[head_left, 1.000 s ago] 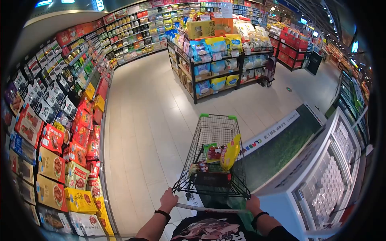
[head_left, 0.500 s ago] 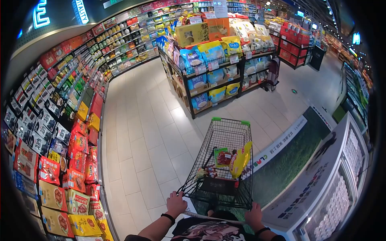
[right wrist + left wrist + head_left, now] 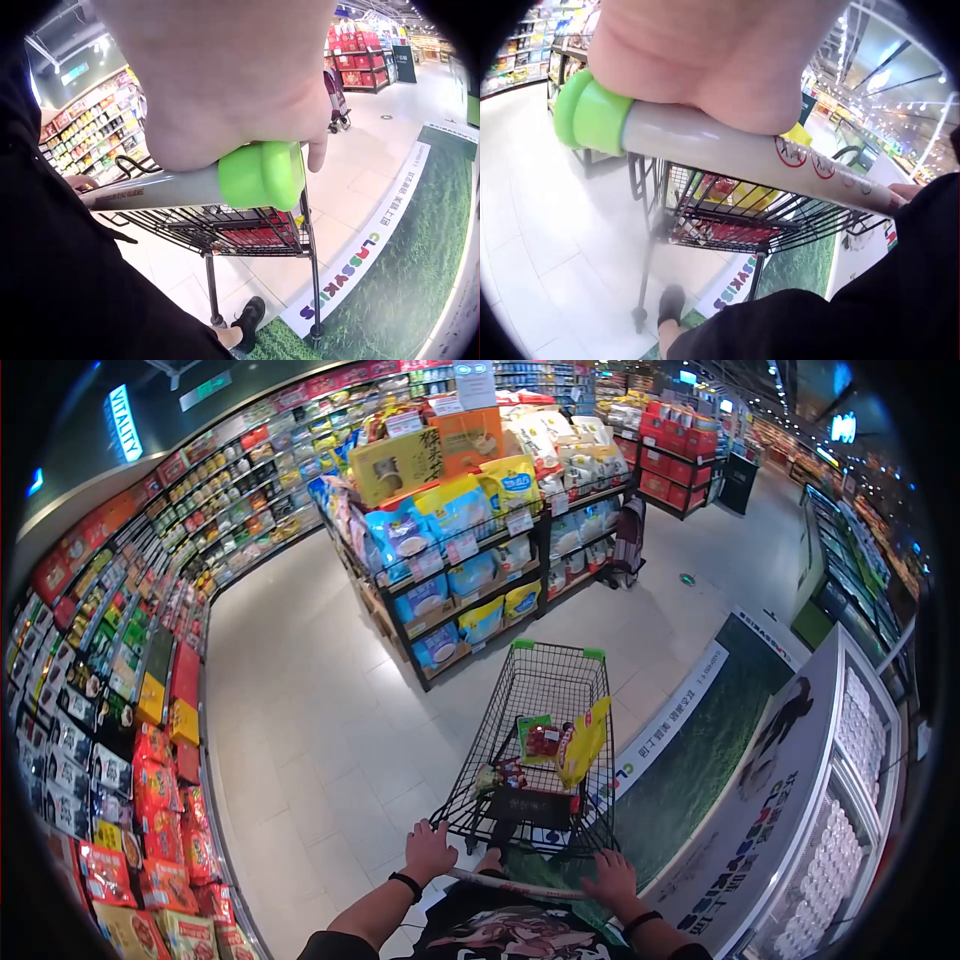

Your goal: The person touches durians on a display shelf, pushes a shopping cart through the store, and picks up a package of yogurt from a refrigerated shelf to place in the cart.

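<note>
The left hand (image 3: 430, 852) rests on the left end of the shopping cart's grey handle (image 3: 520, 885), fingers reaching forward. In the left wrist view, its palm heel presses the handle (image 3: 705, 146) beside a green end cap (image 3: 592, 116); its fingers are hidden. Over the right end lies the right hand (image 3: 612, 882), its fingers spread forward. In the right wrist view its palm covers the handle by another green cap (image 3: 261, 176), one finger pointing down. The wire cart holds a yellow bag (image 3: 585, 745), a green and red pack (image 3: 540, 740) and a dark box (image 3: 530, 807).
A display island (image 3: 470, 570) with bagged goods stands ahead, a folded trolley (image 3: 627, 542) at its right corner. Packed shelves (image 3: 165, 780) line the left. A freezer (image 3: 825, 840) stands at the right beside a green floor mat (image 3: 690, 760). Pale tiled floor (image 3: 290, 720) runs between.
The island looks nearer and has shifted left in the head view, as have the left shelves. The right hand's fingers are more spread on the handle. The goods still lie in the cart.
</note>
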`<act>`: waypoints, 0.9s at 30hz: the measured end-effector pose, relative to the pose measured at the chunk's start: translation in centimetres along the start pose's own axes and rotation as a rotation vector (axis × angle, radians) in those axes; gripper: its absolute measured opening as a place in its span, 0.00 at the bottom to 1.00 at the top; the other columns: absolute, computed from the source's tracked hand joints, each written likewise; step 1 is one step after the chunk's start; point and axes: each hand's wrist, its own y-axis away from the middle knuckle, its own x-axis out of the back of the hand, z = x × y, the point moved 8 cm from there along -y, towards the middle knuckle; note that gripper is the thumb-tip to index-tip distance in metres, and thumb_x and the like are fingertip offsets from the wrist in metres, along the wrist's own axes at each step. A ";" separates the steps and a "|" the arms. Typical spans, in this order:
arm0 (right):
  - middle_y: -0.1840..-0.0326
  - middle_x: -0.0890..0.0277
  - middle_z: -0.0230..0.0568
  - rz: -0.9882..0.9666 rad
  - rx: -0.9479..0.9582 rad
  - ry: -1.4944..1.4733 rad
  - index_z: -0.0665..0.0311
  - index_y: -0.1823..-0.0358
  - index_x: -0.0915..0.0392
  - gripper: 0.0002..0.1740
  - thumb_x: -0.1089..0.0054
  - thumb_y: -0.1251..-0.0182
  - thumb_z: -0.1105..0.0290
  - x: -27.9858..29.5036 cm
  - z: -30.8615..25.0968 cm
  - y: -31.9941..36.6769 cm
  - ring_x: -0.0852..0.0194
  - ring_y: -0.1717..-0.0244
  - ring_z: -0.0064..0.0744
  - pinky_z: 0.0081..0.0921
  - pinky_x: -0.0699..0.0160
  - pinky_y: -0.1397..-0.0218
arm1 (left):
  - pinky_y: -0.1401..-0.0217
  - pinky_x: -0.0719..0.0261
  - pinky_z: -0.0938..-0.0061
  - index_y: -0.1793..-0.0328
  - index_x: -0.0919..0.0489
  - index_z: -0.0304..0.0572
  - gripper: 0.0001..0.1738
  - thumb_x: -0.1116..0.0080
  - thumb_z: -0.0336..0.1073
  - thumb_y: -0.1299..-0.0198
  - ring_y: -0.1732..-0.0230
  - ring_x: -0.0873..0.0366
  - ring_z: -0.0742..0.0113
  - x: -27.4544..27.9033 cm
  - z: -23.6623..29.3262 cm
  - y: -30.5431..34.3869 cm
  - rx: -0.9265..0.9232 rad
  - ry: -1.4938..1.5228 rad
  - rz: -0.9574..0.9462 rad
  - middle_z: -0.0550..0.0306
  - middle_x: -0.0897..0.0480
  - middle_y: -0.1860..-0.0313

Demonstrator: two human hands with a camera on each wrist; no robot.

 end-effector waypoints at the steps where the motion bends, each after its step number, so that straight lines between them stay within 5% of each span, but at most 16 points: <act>1: 0.18 0.31 0.47 0.006 -0.012 -0.002 0.59 0.24 0.25 0.44 0.28 0.39 0.43 0.4 -0.1 -1.0 0.35 0.17 0.50 0.56 0.39 0.15 | 0.38 0.21 0.43 0.28 0.21 0.49 0.35 0.35 0.47 0.43 0.34 0.23 0.39 0.3 0.3 -1.6 0.000 0.008 0.009 0.37 0.23 0.38; 7: 0.17 0.32 0.50 0.067 -0.128 0.079 0.65 0.25 0.26 0.48 0.31 0.40 0.38 2.1 -0.9 -6.9 0.38 0.15 0.50 0.59 0.43 0.15 | 0.37 0.21 0.43 0.27 0.21 0.50 0.34 0.35 0.48 0.41 0.33 0.23 0.41 1.6 1.6 -12.2 -0.058 0.001 -0.006 0.38 0.23 0.37; 12: 0.23 0.27 0.51 0.209 -0.023 0.148 0.66 0.28 0.24 0.45 0.33 0.37 0.39 3.4 -2.0 -11.7 0.38 0.16 0.52 0.60 0.55 0.09 | 0.36 0.21 0.42 0.29 0.20 0.53 0.32 0.36 0.46 0.42 0.33 0.23 0.41 2.7 3.3 -21.5 -0.135 -0.037 -0.036 0.40 0.24 0.37; 27: 0.28 0.19 0.49 0.313 -0.215 0.074 0.63 0.32 0.19 0.38 0.35 0.38 0.44 12.9 7.2 -26.0 0.32 0.19 0.51 0.57 0.47 0.11 | 0.33 0.23 0.47 0.28 0.19 0.55 0.31 0.38 0.47 0.39 0.29 0.26 0.44 5.3 17.2 -43.3 -0.290 -0.070 -0.082 0.42 0.25 0.33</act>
